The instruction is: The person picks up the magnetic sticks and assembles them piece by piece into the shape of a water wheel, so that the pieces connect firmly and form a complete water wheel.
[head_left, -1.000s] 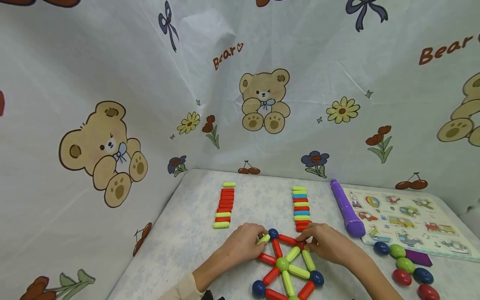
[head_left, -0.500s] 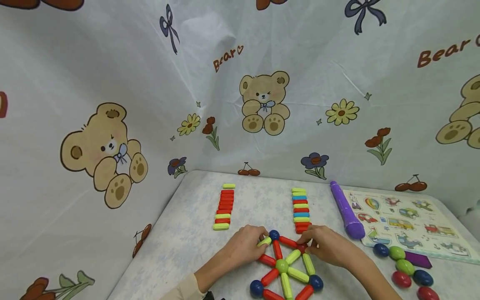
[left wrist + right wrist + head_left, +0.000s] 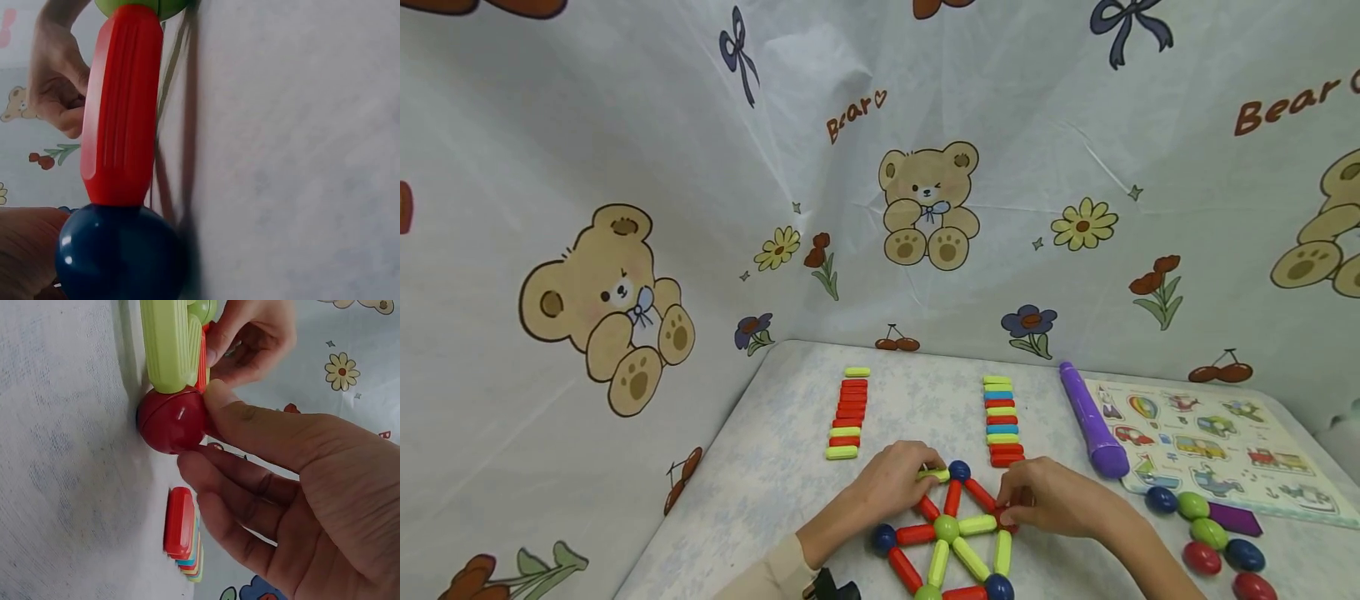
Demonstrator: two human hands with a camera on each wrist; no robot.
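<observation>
Rods and balls of a magnetic building set form a spoked wheel around a green hub ball (image 3: 947, 528). My left hand (image 3: 891, 477) pinches a yellow-green rod (image 3: 934, 475) at the wheel's far left, its end at the blue ball (image 3: 959, 471). On the right side, my right hand (image 3: 1052, 498) grips a red ball (image 3: 172, 422) between thumb and fingers; a yellow-green rod (image 3: 167, 344) joins that ball. Close to the left wrist view's camera, a red rod (image 3: 122, 112) runs between another blue ball (image 3: 119, 253) and a green ball. My left fingertips are partly hidden.
Behind the wheel lie a left column of red and yellow-green rods (image 3: 850, 408) and a right column of mixed rods (image 3: 1002, 417). Right of them are a purple toy microphone (image 3: 1093, 421), a picture board (image 3: 1217, 446), a purple piece (image 3: 1236, 518) and several loose balls (image 3: 1210, 533).
The wheel has turned clockwise on the table. The red ball in my right hand has come nearer to me, and my left hand has shifted slightly right and away with its rod.
</observation>
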